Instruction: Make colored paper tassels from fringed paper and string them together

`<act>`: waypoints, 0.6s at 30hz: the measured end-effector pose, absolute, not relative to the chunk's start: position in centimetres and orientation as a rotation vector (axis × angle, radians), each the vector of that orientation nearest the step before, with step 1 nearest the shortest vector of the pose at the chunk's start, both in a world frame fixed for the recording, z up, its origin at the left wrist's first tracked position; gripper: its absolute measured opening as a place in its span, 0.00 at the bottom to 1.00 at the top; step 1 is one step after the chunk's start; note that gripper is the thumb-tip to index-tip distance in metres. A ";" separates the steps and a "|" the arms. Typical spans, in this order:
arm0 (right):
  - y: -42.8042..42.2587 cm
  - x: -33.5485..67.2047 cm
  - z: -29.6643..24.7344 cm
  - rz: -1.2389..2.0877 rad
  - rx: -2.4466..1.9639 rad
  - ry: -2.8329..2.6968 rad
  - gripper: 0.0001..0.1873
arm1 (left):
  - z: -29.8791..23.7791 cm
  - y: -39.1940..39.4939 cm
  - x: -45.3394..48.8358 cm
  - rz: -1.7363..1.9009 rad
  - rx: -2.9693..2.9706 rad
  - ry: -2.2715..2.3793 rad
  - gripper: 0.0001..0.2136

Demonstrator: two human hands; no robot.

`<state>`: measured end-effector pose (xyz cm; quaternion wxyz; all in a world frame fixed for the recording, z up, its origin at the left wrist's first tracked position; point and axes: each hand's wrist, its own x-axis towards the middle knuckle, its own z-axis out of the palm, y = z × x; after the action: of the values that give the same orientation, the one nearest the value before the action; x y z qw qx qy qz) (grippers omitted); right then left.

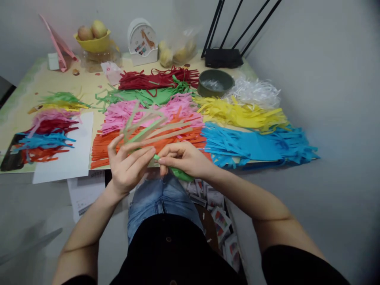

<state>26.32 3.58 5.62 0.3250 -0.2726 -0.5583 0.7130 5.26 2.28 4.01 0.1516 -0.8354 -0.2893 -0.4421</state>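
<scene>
Both hands meet in front of my lap at the table's near edge, working on a piece of green fringed paper (pixel 182 174). My left hand (pixel 130 164) has its fingers pressed together around one end, and pale green strips (pixel 147 132) fan out beyond them. Pinched between thumb and fingers, the green paper also sits in my right hand (pixel 182 159), with part of it hanging below. Right behind the hands lies a bundle of orange fringed paper (pixel 102 150). Blue fringed paper (pixel 252 144) is to the right, partly past the edge.
Pink (pixel 118 114), green (pixel 142 95), dark red (pixel 157 79) and yellow fringe bundles (pixel 240 113) lie behind. Clear plastic strips (pixel 257 93) flank a dark round bowl (pixel 216 82). At left, small tassels (pixel 47 140) rest over white paper (pixel 80 158) and a phone (pixel 13 154). A router (pixel 224 58) stands at the back.
</scene>
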 end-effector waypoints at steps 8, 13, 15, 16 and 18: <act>4.0 26.1 6.2 1.425 -0.526 -1.538 0.09 | 4.2 0.9 9.6 -2.217 -2.351 -1.483 0.13; 5.1 26.1 6.8 1.004 -0.684 -1.731 0.06 | 2.4 2.4 11.4 -2.624 -2.097 -1.700 0.07; 5.3 26.0 6.6 0.838 -0.697 -1.859 0.07 | 2.0 3.2 11.8 -2.642 -1.958 -1.747 0.04; 5.6 26.1 6.5 0.745 -0.680 -1.938 0.09 | 2.2 3.4 11.7 -2.626 -1.870 -1.748 0.04; 7.0 26.9 6.7 0.564 -0.612 -2.083 0.12 | 3.4 3.0 10.8 -2.532 -1.789 -1.749 0.04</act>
<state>26.92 6.99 6.65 0.4345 -0.2458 -0.8364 0.2263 10.80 3.05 3.45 -0.2074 -0.4917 -0.4806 -0.6959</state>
